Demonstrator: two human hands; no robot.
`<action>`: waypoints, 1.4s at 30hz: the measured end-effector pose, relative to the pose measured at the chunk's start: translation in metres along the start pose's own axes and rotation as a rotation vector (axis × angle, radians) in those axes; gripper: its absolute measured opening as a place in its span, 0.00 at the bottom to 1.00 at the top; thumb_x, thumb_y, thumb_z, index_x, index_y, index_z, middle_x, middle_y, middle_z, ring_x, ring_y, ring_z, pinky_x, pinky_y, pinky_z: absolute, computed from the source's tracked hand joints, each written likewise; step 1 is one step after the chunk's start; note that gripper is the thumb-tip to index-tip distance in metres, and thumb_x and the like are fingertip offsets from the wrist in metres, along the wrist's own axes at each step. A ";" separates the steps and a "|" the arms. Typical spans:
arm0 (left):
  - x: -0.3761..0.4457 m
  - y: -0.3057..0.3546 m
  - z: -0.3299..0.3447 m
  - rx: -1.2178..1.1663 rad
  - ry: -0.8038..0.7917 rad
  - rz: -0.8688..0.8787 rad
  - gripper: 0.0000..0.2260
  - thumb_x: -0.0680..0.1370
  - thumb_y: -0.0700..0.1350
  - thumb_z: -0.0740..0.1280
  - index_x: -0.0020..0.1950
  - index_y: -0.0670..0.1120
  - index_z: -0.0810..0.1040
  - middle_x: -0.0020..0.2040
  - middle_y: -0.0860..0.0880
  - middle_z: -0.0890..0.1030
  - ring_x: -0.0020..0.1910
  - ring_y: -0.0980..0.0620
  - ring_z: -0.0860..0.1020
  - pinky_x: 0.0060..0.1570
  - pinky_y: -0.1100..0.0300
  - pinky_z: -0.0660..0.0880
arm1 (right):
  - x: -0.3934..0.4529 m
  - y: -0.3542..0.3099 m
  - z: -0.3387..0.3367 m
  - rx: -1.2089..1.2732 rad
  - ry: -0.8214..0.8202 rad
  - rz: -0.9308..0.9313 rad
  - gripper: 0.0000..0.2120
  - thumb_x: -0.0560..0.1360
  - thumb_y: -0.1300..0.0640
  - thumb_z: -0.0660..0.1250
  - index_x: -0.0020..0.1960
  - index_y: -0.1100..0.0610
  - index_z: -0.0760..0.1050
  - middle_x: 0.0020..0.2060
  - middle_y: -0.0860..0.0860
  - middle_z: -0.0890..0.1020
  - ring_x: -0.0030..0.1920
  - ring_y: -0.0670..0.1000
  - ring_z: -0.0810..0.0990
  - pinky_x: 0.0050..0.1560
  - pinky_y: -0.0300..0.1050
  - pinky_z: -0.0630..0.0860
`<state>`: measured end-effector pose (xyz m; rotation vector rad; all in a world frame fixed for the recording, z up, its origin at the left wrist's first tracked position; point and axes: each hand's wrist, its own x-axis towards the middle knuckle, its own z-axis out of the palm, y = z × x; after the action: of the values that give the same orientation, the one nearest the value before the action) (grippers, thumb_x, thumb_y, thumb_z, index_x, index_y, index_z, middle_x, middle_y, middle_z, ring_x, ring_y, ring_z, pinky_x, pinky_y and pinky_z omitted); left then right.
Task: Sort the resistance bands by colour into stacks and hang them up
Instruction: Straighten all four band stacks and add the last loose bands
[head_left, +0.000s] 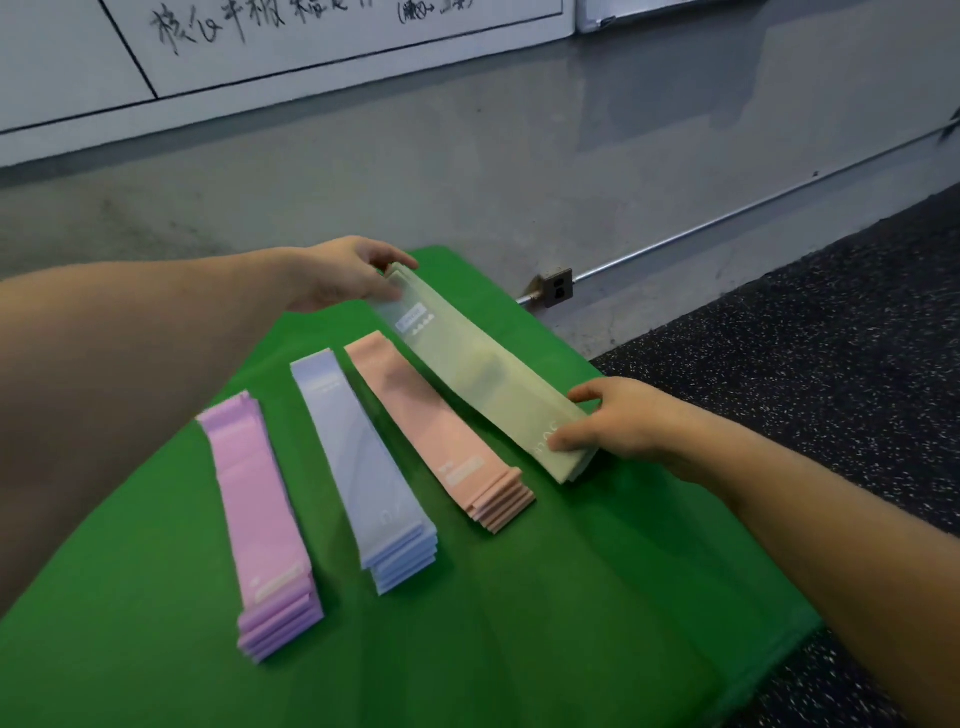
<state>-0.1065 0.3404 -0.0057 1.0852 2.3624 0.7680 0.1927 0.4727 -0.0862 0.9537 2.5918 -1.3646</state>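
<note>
From the head camera, we hold a stack of pale green resistance bands (483, 371) by its two ends above a green cloth (519, 623) that covers the counter. Our left hand (332, 275) grips the far end, thumb on top and fingers (384, 296) curled beneath it. Our right hand (618, 421) pinches the near end, thumb across the upper face and fingers wrapped round the edge. The green stack runs diagonally from upper left to lower right, its far end lifted off the cloth; whether the near end touches the cloth we cannot tell.

Three more stacks lie flat on the cloth to the left of it, side by side and roughly parallel, each with its layers fanned slightly at the near end. The pink stack (441, 436) lies just beside the green one, the lavender-blue stack (363, 467) comes next, and the purple stack (260, 514) sits furthest left, near our left forearm.

Beyond the cloth rises a grey wall with a metal conduit and a small outlet box (557, 287) low on it. A whiteboard (311, 47) with handwritten characters hangs higher up. Dark speckled rubber flooring (831, 338) spreads to the right.
</note>
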 end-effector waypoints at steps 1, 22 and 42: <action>-0.013 0.004 -0.007 -0.011 0.017 0.022 0.21 0.78 0.33 0.69 0.70 0.44 0.75 0.58 0.45 0.78 0.50 0.52 0.77 0.52 0.66 0.74 | -0.003 -0.002 -0.001 -0.018 0.009 -0.025 0.30 0.71 0.53 0.77 0.70 0.56 0.73 0.54 0.51 0.81 0.47 0.49 0.81 0.49 0.44 0.80; -0.442 -0.137 -0.044 0.407 0.211 0.095 0.31 0.74 0.41 0.75 0.67 0.61 0.63 0.51 0.57 0.74 0.50 0.59 0.77 0.52 0.60 0.73 | -0.160 -0.137 0.104 -0.656 -0.004 -0.661 0.15 0.73 0.55 0.69 0.59 0.47 0.77 0.46 0.43 0.82 0.47 0.48 0.78 0.50 0.43 0.72; -0.565 -0.196 0.046 0.862 0.075 -0.327 0.31 0.79 0.51 0.52 0.81 0.51 0.45 0.76 0.47 0.63 0.69 0.46 0.66 0.69 0.46 0.63 | -0.198 -0.138 0.245 -1.167 -0.106 -0.791 0.23 0.80 0.45 0.57 0.74 0.44 0.59 0.67 0.49 0.75 0.67 0.55 0.70 0.69 0.57 0.65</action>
<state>0.1528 -0.1945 -0.0826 0.9021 2.8969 -0.3853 0.2220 0.1305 -0.0698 -0.3259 2.9740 0.2651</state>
